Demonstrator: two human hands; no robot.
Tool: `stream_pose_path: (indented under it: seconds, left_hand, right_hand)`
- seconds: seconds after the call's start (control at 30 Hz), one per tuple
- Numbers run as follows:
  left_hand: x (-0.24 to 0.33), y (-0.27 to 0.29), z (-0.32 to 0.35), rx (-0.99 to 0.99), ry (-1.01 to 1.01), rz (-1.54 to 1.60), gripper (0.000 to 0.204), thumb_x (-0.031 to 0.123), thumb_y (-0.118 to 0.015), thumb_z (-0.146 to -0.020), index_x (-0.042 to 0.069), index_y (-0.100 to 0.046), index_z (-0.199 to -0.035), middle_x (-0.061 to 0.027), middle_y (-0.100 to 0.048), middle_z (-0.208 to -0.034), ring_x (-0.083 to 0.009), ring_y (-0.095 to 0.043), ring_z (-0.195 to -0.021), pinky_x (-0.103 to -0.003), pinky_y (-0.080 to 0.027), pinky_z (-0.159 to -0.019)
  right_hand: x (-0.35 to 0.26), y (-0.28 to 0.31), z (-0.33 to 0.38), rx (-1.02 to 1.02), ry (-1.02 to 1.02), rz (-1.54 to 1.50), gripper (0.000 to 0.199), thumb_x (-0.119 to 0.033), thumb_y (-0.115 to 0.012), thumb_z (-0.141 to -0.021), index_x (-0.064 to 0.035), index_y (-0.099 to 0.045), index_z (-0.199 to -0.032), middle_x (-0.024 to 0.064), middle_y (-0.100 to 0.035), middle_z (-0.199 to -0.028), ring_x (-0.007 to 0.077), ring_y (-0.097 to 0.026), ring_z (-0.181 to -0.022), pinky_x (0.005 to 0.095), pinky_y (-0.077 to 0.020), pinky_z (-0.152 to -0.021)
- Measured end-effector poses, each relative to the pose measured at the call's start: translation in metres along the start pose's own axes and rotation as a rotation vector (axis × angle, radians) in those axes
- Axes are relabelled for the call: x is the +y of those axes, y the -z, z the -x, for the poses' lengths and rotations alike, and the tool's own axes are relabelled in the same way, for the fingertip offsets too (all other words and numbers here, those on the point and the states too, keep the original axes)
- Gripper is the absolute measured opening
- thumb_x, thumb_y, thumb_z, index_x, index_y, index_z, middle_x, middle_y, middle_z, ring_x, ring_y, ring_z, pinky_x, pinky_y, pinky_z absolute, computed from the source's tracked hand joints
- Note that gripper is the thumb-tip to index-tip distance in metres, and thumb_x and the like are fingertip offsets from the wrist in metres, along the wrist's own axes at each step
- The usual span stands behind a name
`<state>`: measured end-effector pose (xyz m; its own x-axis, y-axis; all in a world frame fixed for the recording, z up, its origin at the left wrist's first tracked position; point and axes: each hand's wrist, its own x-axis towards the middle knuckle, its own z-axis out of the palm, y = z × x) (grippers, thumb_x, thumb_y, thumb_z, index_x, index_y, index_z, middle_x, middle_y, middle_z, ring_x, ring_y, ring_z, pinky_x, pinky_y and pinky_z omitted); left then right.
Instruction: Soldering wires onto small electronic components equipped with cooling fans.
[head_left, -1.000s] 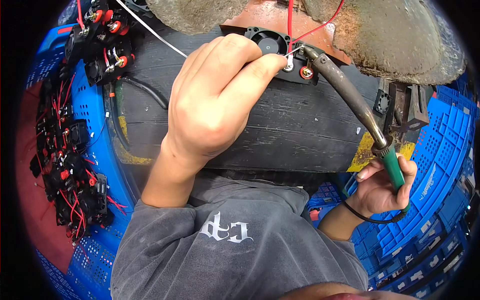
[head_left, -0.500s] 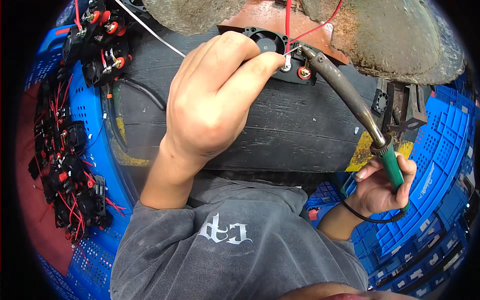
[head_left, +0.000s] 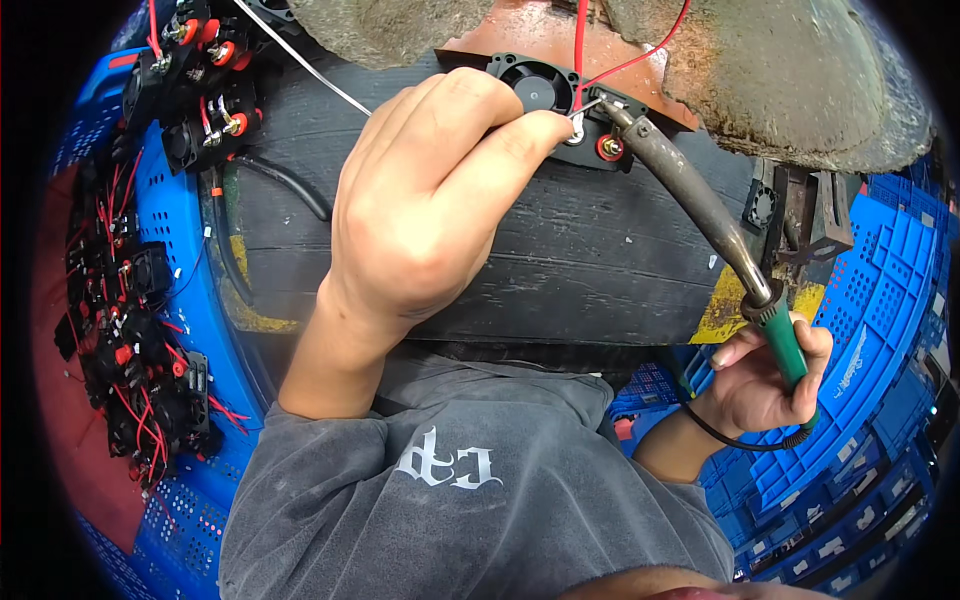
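Observation:
My left hand (head_left: 425, 205) is closed in a pinch on a thin silver solder wire (head_left: 305, 67). This wire comes in from the upper left, and its short end pokes out past my fingertips. In my right hand (head_left: 765, 390) is the green handle of a soldering iron (head_left: 690, 190). The iron's tip meets the solder end at a terminal on a black fan panel (head_left: 590, 155). The panel carries a small round fan (head_left: 535, 90) and a red-ringed metal post (head_left: 609, 148). A red wire (head_left: 580, 40) rises from it. My left fingers hide part of the panel.
Dark-handled pliers (head_left: 290, 185) lie left on the black bench (head_left: 560, 260). More fan panels (head_left: 215, 125) stand beyond them, and a heap of wired panels (head_left: 130, 330) fills the left side. Worn stone-like blocks (head_left: 780, 90) flank the back. Blue crates (head_left: 850, 330) stand right.
The iron's tip has shifted very slightly at the terminal. My right hand and the iron handle have moved a little. My left hand stays nearly in place with the solder.

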<state>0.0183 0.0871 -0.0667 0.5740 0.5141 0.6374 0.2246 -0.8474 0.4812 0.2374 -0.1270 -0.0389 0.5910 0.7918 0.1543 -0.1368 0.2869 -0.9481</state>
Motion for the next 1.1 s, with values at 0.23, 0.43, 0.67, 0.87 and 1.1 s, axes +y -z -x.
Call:
stream_pose_path:
  seconds: [0.23, 0.43, 0.67, 0.87, 1.1]
  left_hand:
    - [-0.0004, -0.0008, 0.0015, -0.007, -0.021, -0.003, 0.028, -0.005, -0.073, -0.062, -0.004, -0.069, -0.09, -0.0089, -0.056, -0.077, -0.0176, -0.055, -0.066, -0.026, -0.043, -0.057]
    - [-0.0004, -0.0007, 0.0019, -0.009, -0.024, 0.009, 0.029, -0.005, -0.073, -0.062, -0.004, -0.069, -0.09, -0.0086, -0.056, -0.077, -0.0178, -0.055, -0.066, -0.026, -0.043, -0.057]
    - [-0.0008, -0.0008, 0.0019, -0.019, -0.022, -0.007, 0.029, -0.005, -0.073, -0.062, -0.004, -0.069, -0.091, -0.0087, -0.056, -0.077, -0.0175, -0.055, -0.066, -0.026, -0.043, -0.057]
    - [-0.0005, 0.0001, 0.0008, -0.023, -0.018, -0.009, 0.028, -0.006, -0.073, -0.063, -0.004, -0.069, -0.091, -0.0089, -0.056, -0.079, -0.0174, -0.055, -0.067, -0.026, -0.044, -0.057]
    - [-0.0021, -0.0039, 0.0013, -0.001, -0.021, 0.007, 0.028, -0.006, -0.073, -0.063, -0.005, -0.069, -0.091, -0.0089, -0.056, -0.078, -0.0176, -0.055, -0.067, -0.026, -0.044, -0.057]
  right_hand:
    - [0.0004, 0.0027, 0.0, -0.021, 0.002, -0.021, 0.049, -0.037, -0.046, -0.093, 0.0072, -0.049, -0.112, 0.0305, -0.057, -0.094, 0.0315, -0.064, -0.055, 0.0334, -0.0543, -0.042]
    - [-0.0014, 0.0034, 0.002, -0.022, -0.011, -0.036, 0.048, -0.037, -0.046, -0.093, 0.0072, -0.048, -0.112, 0.0305, -0.057, -0.094, 0.0323, -0.064, -0.057, 0.0338, -0.0551, -0.043]
    - [-0.001, 0.0035, 0.0018, -0.035, -0.005, -0.032, 0.048, -0.038, -0.047, -0.093, 0.0065, -0.049, -0.112, 0.0305, -0.057, -0.094, 0.0318, -0.064, -0.057, 0.0336, -0.0548, -0.042]
    - [0.0011, 0.0009, 0.0011, 0.012, -0.001, -0.003, 0.049, -0.039, -0.048, -0.091, 0.0058, -0.05, -0.111, 0.0304, -0.058, -0.093, 0.0305, -0.062, -0.052, 0.0326, -0.0534, -0.041]
    - [0.001, 0.0018, 0.0, 0.008, -0.003, 0.0, 0.049, -0.039, -0.047, -0.091, 0.0058, -0.051, -0.111, 0.0293, -0.058, -0.092, 0.0303, -0.062, -0.052, 0.0328, -0.0533, -0.042]
